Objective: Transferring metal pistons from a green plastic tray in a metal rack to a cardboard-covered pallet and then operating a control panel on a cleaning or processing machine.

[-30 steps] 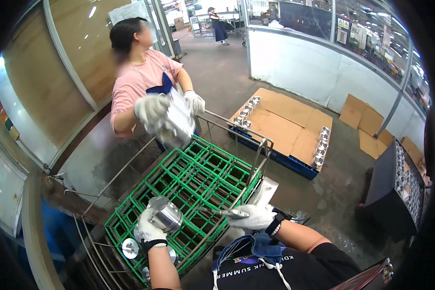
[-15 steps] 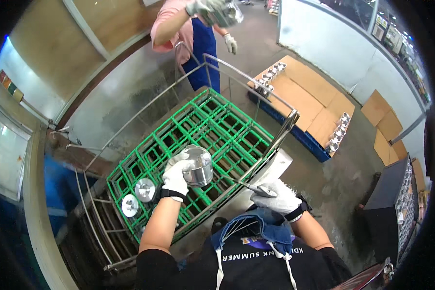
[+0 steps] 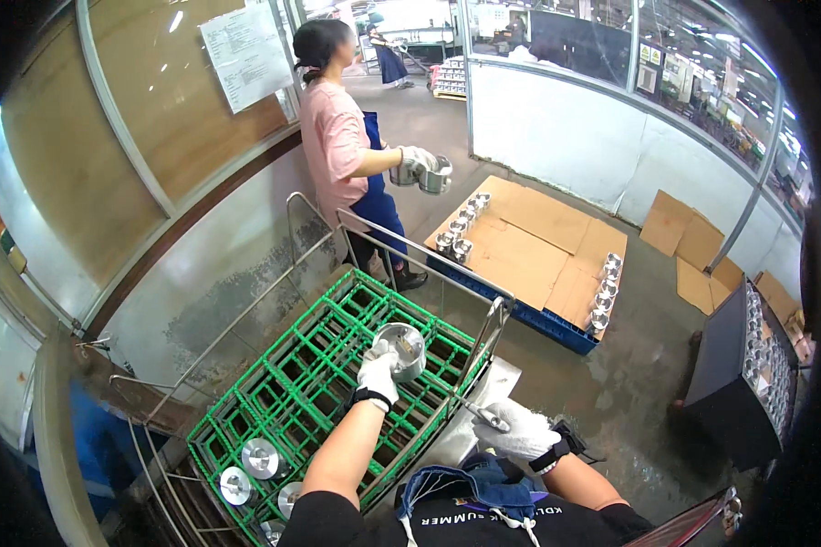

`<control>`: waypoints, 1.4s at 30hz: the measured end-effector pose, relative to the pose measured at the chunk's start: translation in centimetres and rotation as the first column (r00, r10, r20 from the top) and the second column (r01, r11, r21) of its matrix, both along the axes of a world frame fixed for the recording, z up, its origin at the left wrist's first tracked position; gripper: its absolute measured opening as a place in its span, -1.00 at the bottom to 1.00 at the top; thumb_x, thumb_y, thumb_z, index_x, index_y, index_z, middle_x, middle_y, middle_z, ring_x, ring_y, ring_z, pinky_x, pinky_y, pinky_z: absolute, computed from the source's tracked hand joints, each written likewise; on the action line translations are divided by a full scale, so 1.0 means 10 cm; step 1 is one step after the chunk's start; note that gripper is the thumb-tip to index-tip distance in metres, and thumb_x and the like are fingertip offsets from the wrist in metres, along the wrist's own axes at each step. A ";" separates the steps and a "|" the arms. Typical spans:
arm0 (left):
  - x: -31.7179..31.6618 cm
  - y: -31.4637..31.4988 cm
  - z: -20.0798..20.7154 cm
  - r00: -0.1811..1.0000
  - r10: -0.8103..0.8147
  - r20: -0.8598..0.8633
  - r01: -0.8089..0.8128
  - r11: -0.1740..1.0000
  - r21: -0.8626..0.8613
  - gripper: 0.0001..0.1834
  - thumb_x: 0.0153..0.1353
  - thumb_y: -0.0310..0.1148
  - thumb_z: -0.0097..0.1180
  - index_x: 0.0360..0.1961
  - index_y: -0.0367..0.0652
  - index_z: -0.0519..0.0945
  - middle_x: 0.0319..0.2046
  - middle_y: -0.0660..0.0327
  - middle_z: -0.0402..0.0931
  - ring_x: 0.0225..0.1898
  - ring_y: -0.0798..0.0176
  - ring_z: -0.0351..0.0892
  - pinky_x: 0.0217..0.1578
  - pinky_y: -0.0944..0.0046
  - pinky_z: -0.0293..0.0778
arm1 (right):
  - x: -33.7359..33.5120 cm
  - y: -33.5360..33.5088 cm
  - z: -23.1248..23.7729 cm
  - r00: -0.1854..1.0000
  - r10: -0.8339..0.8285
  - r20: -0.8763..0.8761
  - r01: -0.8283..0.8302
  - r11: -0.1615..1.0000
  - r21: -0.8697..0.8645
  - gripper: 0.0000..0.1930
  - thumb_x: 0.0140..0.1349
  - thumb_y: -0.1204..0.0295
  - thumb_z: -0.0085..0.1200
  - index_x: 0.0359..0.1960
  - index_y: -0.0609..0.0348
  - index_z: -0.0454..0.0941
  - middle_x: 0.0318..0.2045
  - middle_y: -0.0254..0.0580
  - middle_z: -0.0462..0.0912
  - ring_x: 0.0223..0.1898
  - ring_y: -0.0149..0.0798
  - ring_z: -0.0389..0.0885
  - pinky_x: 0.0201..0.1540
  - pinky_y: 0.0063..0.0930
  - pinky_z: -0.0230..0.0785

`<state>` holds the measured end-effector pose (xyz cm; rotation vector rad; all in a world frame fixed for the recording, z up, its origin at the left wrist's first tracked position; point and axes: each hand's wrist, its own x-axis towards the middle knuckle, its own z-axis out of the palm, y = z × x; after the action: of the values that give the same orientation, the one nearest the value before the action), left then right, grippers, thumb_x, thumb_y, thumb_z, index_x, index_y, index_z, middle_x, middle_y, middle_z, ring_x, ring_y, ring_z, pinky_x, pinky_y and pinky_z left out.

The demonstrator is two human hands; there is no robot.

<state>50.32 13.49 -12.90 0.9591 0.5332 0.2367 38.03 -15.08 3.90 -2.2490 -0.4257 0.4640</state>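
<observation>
My left hand (image 3: 377, 377), in a white glove, is closed on a silver metal piston (image 3: 408, 354) above the green wire rack (image 3: 438, 318). The piston is tilted so its hollow inside shows. Lower right, my gloved right hand (image 3: 518, 434) is wrapped around a grey tool that looks like an air blow gun (image 3: 489, 416); its thin nozzle points up and left, toward the rack's edge. Several more pistons, such as this one (image 3: 261, 459), sit in the near left part of the rack.
A metal guard rail (image 3: 429, 239) borders the rack. Beyond it, a co-worker (image 3: 337, 150) holds two pistons. To the right, a blue pallet (image 3: 556, 326) carries cardboard and rows of pistons. A dark box (image 3: 734, 365) with many pistons stands farther right.
My left hand has turned the piston from its side to show its hollow inside. The co-worker has lowered their pistons. My view has tilted up.
</observation>
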 end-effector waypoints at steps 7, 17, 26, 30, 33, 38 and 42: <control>-0.53 1.15 0.74 0.967 0.204 -0.154 0.179 -0.109 0.978 -0.72 0.01 -0.16 0.10 -0.38 -0.14 0.63 -0.44 -0.01 0.61 -0.37 -0.07 0.62 -0.31 0.03 0.51 | 0.17 0.07 0.22 0.994 -0.032 -0.102 0.026 0.998 -0.059 -0.67 0.24 0.03 0.08 -0.40 0.02 0.56 -0.60 -0.22 0.56 -0.54 -0.25 0.59 -0.43 -0.38 0.40; -2.15 2.36 -0.09 0.528 0.610 -0.591 0.728 0.033 0.684 -0.25 0.17 -0.13 0.03 0.34 -0.25 0.23 0.24 -0.19 0.28 0.32 -0.26 0.17 0.33 -0.14 0.03 | 0.27 0.28 0.46 0.962 0.027 -0.273 -0.089 0.973 -0.215 -0.57 0.24 -0.06 0.01 -0.26 0.07 0.58 -0.52 -0.16 0.62 -0.46 -0.14 0.63 -0.35 -0.27 0.47; -2.18 2.08 -0.06 0.559 0.686 -0.466 0.711 -0.107 0.696 -0.25 0.22 -0.12 -0.04 0.40 -0.23 0.15 0.30 -0.19 0.21 0.32 -0.27 0.15 0.33 -0.29 -0.11 | 0.18 0.45 0.32 0.959 0.234 -0.163 -0.254 0.960 -0.115 -0.69 0.32 0.06 -0.02 -0.30 0.03 0.54 -0.53 -0.16 0.59 -0.47 -0.16 0.61 -0.36 -0.24 0.45; -2.18 2.04 0.06 0.468 0.787 -0.403 0.698 -0.049 0.715 -0.38 0.21 -0.10 -0.07 0.29 -0.07 0.31 0.18 -0.13 0.30 0.21 -0.21 0.25 0.26 -0.21 0.03 | 0.17 0.45 0.54 0.955 0.174 -0.242 -0.222 0.956 -0.191 -0.64 0.29 0.03 -0.04 -0.33 0.08 0.54 -0.51 -0.12 0.60 -0.42 -0.11 0.61 -0.31 -0.21 0.43; -2.21 2.03 0.16 0.523 0.760 -0.386 0.661 -0.076 0.746 -0.43 0.18 -0.11 -0.05 0.20 -0.08 0.39 0.09 -0.12 0.39 0.14 -0.22 0.33 0.23 -0.23 0.09 | 0.20 0.41 0.61 0.959 0.125 -0.253 -0.194 0.943 -0.269 -0.64 0.28 0.06 0.01 -0.34 0.13 0.54 -0.51 -0.14 0.60 -0.41 -0.17 0.59 -0.29 -0.26 0.40; -2.14 2.25 0.37 0.368 0.645 -0.670 0.810 0.131 0.571 -0.44 0.01 0.17 0.10 -0.29 -0.14 0.70 -0.12 -0.06 0.55 -0.04 -0.09 0.54 -0.06 -0.03 0.47 | 0.10 0.32 0.34 0.950 0.178 -0.257 -0.206 0.974 -0.090 -0.66 0.27 0.07 0.08 -0.25 0.12 0.57 -0.49 -0.17 0.59 -0.41 -0.24 0.55 -0.28 -0.24 0.39; -2.34 2.51 0.52 0.581 0.160 -0.798 0.702 0.397 0.591 -0.37 -0.10 0.02 0.35 -0.12 -0.29 0.67 -0.31 0.07 0.67 -0.29 0.20 0.65 -0.27 0.25 0.51 | 0.13 0.25 0.25 0.945 0.166 -0.282 -0.201 0.975 -0.100 -0.62 0.25 0.00 0.06 -0.21 0.06 0.59 -0.44 -0.12 0.62 -0.38 -0.15 0.60 -0.26 -0.21 0.41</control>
<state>26.88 38.56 -7.71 2.2912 1.0481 -0.3645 39.31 -12.59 6.44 -2.2332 -0.4748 0.9092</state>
